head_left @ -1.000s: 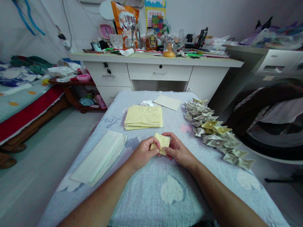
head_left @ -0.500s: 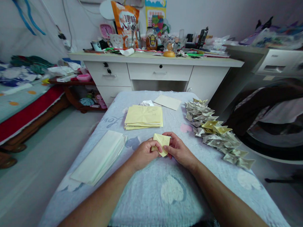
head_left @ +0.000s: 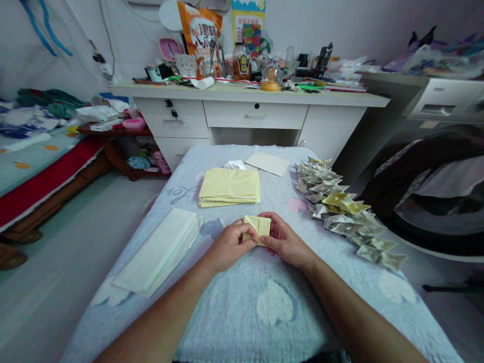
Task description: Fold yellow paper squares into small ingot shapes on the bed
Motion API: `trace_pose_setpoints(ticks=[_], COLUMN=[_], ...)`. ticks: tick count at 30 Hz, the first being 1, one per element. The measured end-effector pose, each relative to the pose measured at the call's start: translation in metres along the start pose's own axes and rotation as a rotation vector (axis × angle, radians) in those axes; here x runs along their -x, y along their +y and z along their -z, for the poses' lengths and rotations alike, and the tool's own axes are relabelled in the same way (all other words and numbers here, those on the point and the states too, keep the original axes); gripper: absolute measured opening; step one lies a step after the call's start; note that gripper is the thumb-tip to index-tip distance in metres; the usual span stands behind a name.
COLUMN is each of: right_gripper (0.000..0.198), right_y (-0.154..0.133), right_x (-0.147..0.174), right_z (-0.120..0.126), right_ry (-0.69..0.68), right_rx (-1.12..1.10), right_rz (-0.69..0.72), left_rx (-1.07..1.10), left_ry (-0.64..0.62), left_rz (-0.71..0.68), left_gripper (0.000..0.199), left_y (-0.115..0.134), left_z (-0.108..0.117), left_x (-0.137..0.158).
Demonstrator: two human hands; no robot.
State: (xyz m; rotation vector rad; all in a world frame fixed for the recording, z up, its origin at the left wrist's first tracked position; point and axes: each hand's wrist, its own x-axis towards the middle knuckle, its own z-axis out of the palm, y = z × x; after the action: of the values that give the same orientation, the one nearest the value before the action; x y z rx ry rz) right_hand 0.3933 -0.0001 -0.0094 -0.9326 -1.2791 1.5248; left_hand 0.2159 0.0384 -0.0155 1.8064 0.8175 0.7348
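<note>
Between my two hands is a small folded piece of yellow paper point(head_left: 262, 226), held just above the cloth-covered table. My left hand point(head_left: 233, 244) grips its left side, fingers curled over the front. On the other side my right hand point(head_left: 286, 238) pinches the right edge, thumb in front and fingers behind. Beyond them lies a stack of yellow paper sheets point(head_left: 229, 186). A pile of long whitish sheets point(head_left: 159, 253) rests to the left of my left forearm. Rows of folded paper pieces point(head_left: 329, 191), mostly greyish with a few yellow, sit to the right.
The table wears a pale blue patterned cloth point(head_left: 227, 325). A flat cream card point(head_left: 267, 163) and a crumpled white tissue point(head_left: 234, 165) lie near its far end. Behind stands a cluttered white desk point(head_left: 255, 115), with a washing machine point(head_left: 444, 185) at the right and a bed point(head_left: 39, 167) at the left.
The pointed lower corner of the yellow paper has been folded up, so its bottom edge now looks straighter. Both hands stay in nearly the same place.
</note>
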Motion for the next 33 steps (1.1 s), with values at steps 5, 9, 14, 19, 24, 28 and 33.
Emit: trace_pose_setpoints(ticks=[5,9,14,19,24,28,33], right_gripper=[0.052,0.055,0.056,0.062,0.068,0.074,0.072], right_y=[0.002,0.002,0.003,0.007,0.010,0.006,0.000], right_x=[-0.001,-0.002,0.000,-0.001,-0.002,-0.001,0.001], right_z=[0.001,0.000,0.003,0.004,0.004,0.003,0.003], right_ry=[0.025,-0.008,-0.072,-0.053,0.009,0.001,-0.035], right_rx=[0.024,-0.004,0.014,0.031,0.067,0.056,0.009], right_rz=[-0.029,0.012,0.007,-0.018,-0.055,-0.071,-0.084], left_rx=[-0.065,-0.052,-0.017,-0.042,-0.035,-0.036,0.023], left_ry=[-0.029,-0.038,-0.061,-0.059,-0.026,-0.014,0.028], left_rz=[-0.003,-0.018,-0.041,-0.040,-0.042,-0.043,-0.004], left_gripper=[0.005,0.004,0.004,0.005,0.004,0.003,0.005], left_y=[0.007,0.009,0.013,0.013,0.012,0.012,0.005], left_z=[0.004,0.005,0.006,0.004,0.002,0.001,0.001], left_x=[0.002,0.002,0.003,0.003,0.003,0.003,0.001])
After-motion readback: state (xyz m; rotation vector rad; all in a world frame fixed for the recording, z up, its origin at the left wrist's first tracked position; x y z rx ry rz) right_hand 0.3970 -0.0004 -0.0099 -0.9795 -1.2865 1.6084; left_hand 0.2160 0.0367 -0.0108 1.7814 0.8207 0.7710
